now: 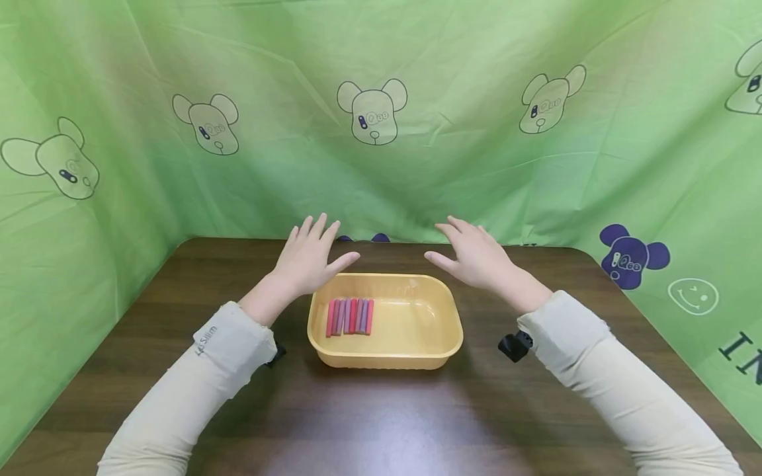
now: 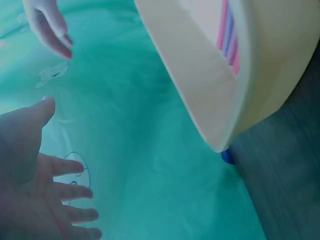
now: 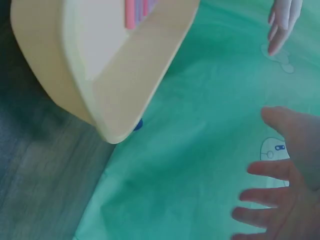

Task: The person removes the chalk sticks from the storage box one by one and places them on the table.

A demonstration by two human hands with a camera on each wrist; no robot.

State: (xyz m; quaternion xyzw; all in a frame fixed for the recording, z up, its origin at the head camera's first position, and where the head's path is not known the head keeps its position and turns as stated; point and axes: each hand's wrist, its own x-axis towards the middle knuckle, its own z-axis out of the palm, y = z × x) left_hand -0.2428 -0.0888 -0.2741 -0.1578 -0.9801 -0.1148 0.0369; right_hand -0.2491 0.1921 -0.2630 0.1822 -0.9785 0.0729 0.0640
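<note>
A yellow plastic basin (image 1: 411, 330) with rounded corners stands on the table. Inside it, toward its left end, several pink and purple sticks (image 1: 350, 317) lie side by side in a row. My left hand (image 1: 309, 258) hovers by the basin's far left corner, fingers spread and straight, holding nothing. Beyond the far right corner hovers my right hand (image 1: 476, 254), its fingers extended and its palm turned inward. The left wrist view shows the left palm (image 2: 35, 195) beside the basin's wall (image 2: 280, 60); the right wrist view shows the right fingers (image 3: 270, 197) spread apart.
The brown wooden table (image 1: 393, 416) reaches back to a green curtain (image 1: 381, 178) printed with mouse-like heads, which also hangs along both sides. A small black device (image 1: 515, 345) sits at the right cuff, and another (image 1: 276, 354) shows at the left cuff.
</note>
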